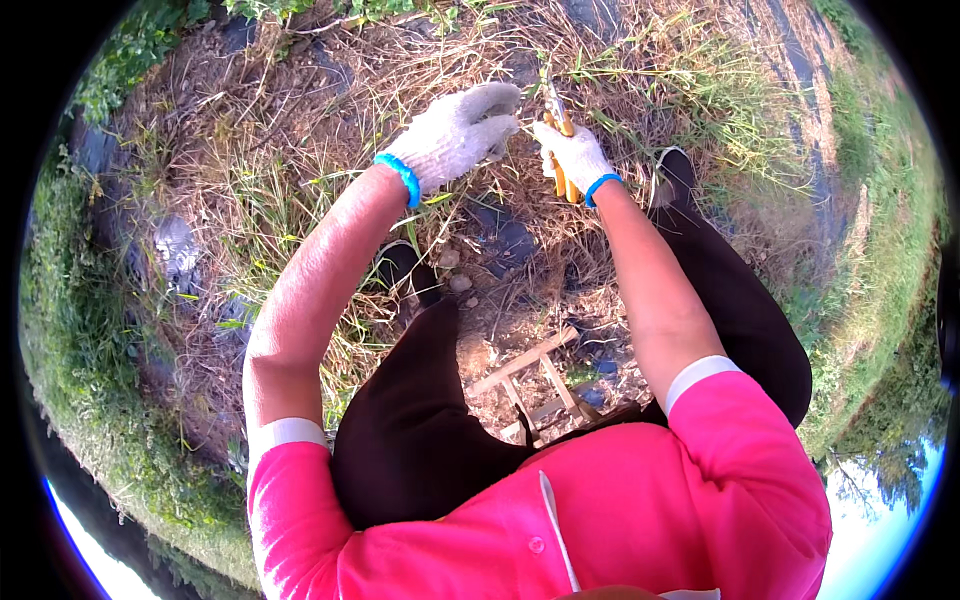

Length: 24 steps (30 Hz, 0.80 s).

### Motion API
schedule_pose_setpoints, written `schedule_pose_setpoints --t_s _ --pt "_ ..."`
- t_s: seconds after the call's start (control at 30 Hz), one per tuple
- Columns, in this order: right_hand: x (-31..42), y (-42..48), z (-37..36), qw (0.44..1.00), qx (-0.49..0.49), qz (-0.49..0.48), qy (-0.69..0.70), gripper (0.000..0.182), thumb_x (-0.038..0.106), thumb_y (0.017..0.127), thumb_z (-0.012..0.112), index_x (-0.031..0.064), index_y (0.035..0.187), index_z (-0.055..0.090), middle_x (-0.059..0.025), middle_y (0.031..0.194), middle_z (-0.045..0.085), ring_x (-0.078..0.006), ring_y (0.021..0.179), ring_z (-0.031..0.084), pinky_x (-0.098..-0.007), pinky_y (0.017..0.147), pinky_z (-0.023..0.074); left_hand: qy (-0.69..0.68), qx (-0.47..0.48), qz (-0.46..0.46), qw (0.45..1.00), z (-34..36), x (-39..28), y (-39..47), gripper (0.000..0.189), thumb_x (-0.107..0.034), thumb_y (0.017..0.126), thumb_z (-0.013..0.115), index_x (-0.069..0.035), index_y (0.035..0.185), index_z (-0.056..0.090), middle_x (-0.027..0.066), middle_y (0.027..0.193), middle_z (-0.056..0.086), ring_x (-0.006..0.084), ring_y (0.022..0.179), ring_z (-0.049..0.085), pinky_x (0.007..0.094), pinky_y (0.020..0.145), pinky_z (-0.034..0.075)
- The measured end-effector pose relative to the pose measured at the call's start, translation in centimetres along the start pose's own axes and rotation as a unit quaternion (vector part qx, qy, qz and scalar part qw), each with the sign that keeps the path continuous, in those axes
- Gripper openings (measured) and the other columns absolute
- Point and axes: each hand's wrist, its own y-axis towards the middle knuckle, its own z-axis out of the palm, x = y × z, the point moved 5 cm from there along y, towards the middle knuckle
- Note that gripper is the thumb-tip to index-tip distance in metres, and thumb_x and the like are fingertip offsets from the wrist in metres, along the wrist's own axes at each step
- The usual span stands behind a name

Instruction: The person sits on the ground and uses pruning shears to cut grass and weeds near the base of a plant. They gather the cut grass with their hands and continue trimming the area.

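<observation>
My right hand (576, 156), in a white knit glove with a blue cuff, grips a pair of pruning shears (564, 124) by yellow-orange handles. Their metal blades point away from me, beside green weed stems (545, 77). To the left, my left hand (459, 133) wears a matching glove. Its fingers are curved and apart, and I see nothing held between them. Both hands hover over dry cut grass (420, 67) in front of my feet, with a small gap between them. The palm side of my left hand is mostly hidden.
Between my legs stands a low wooden frame (525, 364), partly hidden by my body. Stones (460, 283) and dark ground sheeting (504, 238) show through the straw. My shoes (675, 171) rest either side. Green grass (262, 217) grows at left, with leafy plants (127, 67) farther off.
</observation>
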Motion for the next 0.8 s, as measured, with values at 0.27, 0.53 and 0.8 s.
schedule_pose_setpoints --t_s 0.27,0.53,0.8 --pt "-0.4 -0.7 0.6 1.0 0.013 0.009 -0.027 0.025 0.026 0.089 0.072 0.0092 0.085 0.054 0.0022 0.062 0.05 -0.0096 0.049 0.048 -0.0269 0.044 0.0415 0.262 -0.05 -0.097 0.959 3.3 5.7 11.4 0.061 -0.056 0.09 0.056 -0.002 0.116 0.066 0.0222 0.105 0.07 0.0377 0.101 0.066 0.0429 0.09 0.051" --pt "-1.6 1.6 -0.5 0.988 0.025 -0.003 -0.152 0.039 0.043 0.088 0.068 0.0056 0.087 0.058 -0.0065 0.07 0.061 -0.0188 0.06 0.062 -0.0348 0.057 0.0512 0.208 -0.081 -0.058 0.973 4.3 7.5 13.7 0.056 -0.053 0.092 0.052 -0.001 0.1 0.071 0.0128 0.075 0.071 0.027 0.078 0.071 0.0389 0.079 0.053" --pt "-1.9 1.4 -1.8 0.96 -0.014 -0.039 -0.276 0.051 0.052 0.089 0.061 0.0004 0.091 0.062 -0.0168 0.076 0.067 -0.0283 0.068 0.068 -0.0408 0.066 0.0535 0.107 -0.063 -0.125 0.984 6.1 9.5 16.2 0.038 -0.034 0.093 0.063 0.003 0.1 0.07 0.01 0.08 0.071 0.0147 0.062 0.068 0.0276 0.06 0.056"
